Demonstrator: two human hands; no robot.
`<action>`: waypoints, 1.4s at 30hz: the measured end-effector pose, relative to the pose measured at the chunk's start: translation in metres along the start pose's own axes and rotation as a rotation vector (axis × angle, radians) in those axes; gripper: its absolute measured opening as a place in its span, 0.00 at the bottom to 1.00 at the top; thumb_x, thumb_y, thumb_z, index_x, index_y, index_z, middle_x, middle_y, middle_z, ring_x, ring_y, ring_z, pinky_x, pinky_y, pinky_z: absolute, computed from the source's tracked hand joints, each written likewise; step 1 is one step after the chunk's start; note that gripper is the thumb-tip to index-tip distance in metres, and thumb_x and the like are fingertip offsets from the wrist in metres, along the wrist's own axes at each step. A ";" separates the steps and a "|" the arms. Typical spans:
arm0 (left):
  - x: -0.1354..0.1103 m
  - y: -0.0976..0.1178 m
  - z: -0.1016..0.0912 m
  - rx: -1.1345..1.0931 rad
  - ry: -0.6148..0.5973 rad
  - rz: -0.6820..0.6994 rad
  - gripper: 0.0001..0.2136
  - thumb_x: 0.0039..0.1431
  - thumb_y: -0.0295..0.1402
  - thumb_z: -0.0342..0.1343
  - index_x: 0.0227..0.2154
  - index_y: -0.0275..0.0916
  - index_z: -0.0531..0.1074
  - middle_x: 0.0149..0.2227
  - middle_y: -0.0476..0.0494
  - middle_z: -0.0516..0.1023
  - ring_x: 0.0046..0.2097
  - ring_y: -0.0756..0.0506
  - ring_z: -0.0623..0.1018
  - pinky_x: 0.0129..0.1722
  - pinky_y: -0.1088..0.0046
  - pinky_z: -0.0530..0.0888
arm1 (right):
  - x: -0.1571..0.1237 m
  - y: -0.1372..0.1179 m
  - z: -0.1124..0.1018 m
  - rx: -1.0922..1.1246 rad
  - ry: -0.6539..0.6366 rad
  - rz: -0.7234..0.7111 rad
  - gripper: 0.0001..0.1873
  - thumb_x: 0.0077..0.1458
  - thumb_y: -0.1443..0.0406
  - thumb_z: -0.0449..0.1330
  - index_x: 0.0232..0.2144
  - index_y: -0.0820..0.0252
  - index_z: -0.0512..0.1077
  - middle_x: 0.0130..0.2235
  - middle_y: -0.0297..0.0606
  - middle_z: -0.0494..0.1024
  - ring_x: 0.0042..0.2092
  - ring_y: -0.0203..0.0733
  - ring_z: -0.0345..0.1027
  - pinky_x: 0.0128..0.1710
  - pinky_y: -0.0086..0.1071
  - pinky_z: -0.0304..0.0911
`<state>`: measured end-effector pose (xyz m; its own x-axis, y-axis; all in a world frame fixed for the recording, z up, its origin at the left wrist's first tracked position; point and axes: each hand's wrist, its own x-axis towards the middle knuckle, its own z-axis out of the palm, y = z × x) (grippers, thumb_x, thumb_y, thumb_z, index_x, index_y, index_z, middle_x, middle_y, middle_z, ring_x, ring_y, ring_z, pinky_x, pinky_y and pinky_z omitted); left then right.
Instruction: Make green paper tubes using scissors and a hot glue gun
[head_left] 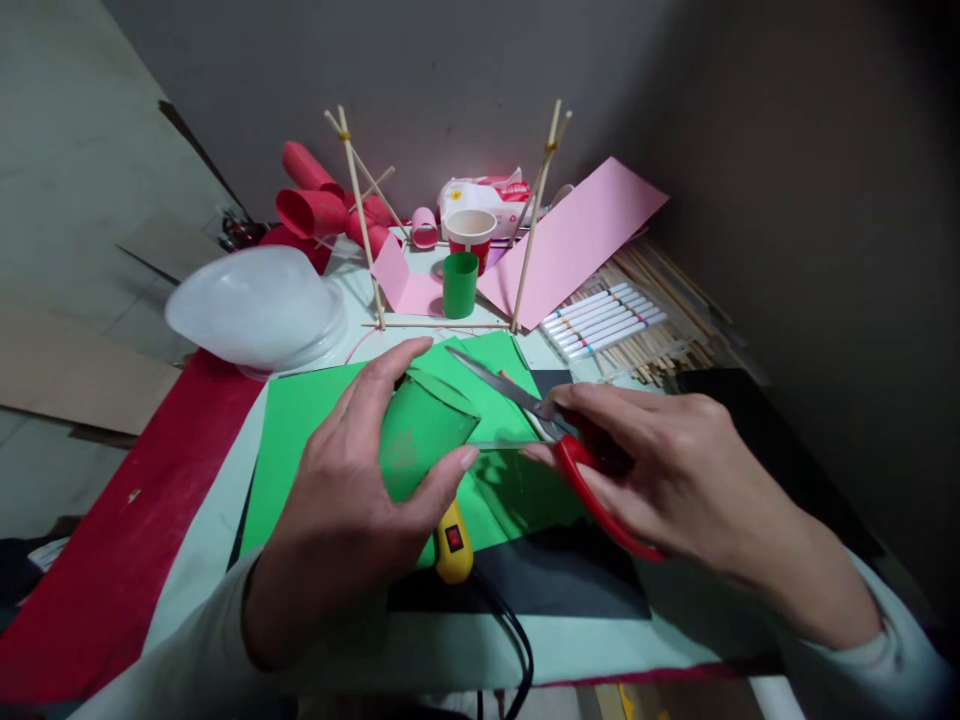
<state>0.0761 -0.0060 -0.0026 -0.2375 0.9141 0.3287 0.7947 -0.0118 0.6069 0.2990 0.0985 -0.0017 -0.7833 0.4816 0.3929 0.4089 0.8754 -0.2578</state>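
My left hand (352,470) is wrapped around a green paper tube (424,435), its open end tilted up and to the right. My right hand (660,450) grips scissors (551,420) with red handles; the blades point up and left, close to the tube's rim. A thin pale strip (510,444) spans from my left thumb to the fingertips of my right hand; what it is made of I cannot tell. Under my left hand lies a yellow tool handle (454,545) with a red switch and a black cord. Green paper sheets (300,420) lie beneath both hands.
Behind stands a wooden stick frame (442,324), with a small green tube (460,285) and a paper cup (471,228). Around it are a pink sheet (577,240), red paper tubes (311,212), a white plastic bowl (251,305), marker pens (604,320) and loose sticks (667,340).
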 end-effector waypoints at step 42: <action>0.006 -0.002 -0.007 -1.353 -0.715 -0.622 0.31 0.66 0.56 0.38 0.48 0.37 0.78 0.32 0.40 0.86 0.35 0.36 0.87 0.43 0.53 0.82 | 0.010 -0.015 0.005 0.562 0.122 0.183 0.19 0.57 0.59 0.70 0.46 0.62 0.72 0.37 0.33 0.75 0.34 0.35 0.66 0.34 0.30 0.63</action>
<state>0.0692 -0.0034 0.0025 0.2805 0.8987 -0.3371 -0.4414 0.4326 0.7861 0.2829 0.0898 0.0012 -0.6507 0.6525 0.3883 0.1956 0.6381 -0.7447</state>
